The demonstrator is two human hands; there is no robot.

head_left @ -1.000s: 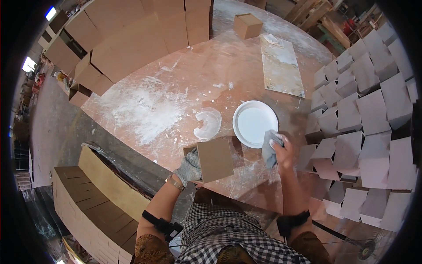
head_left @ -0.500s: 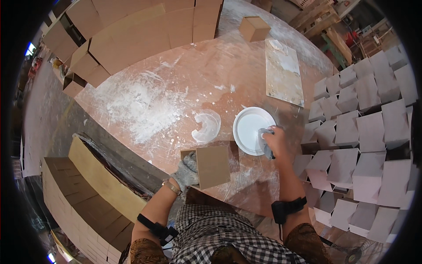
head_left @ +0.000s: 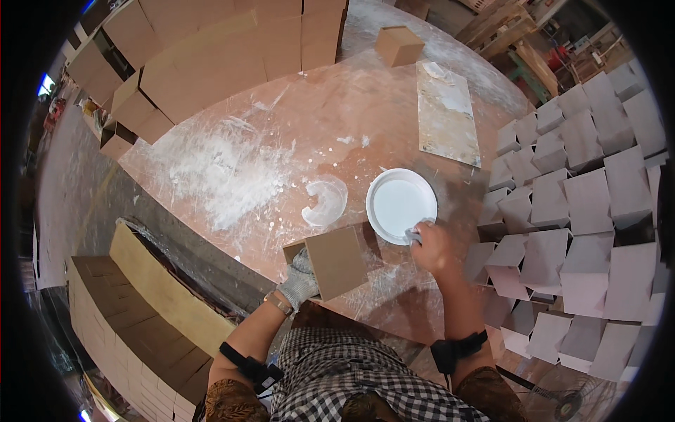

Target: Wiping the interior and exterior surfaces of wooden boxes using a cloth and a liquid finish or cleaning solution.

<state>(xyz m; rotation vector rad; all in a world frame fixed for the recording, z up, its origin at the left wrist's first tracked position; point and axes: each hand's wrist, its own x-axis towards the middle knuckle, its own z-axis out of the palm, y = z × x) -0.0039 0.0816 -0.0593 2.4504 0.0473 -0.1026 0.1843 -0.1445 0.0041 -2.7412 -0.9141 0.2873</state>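
Observation:
My left hand, in a grey knit glove, reaches into the open side of a brown box and holds it tilted above the table's near edge. Some of its fingers are hidden inside the box. Bare, my right hand pinches a grey cloth at the near right rim of a round white basin. White liquid lies in the basin. Just left of it on the table is a broken, whitish translucent ring-shaped piece.
Brown boxes stand stacked at the far left, and one box sits alone at the back. A stained board lies beyond the basin. Whitish-grey boxes are piled at the right. White powder covers part of the table.
My right hand has brought the cloth from the basin's right side to its near rim, bunching it smaller. The box in my left hand has turned and tilted slightly. The whole view has shifted a little.

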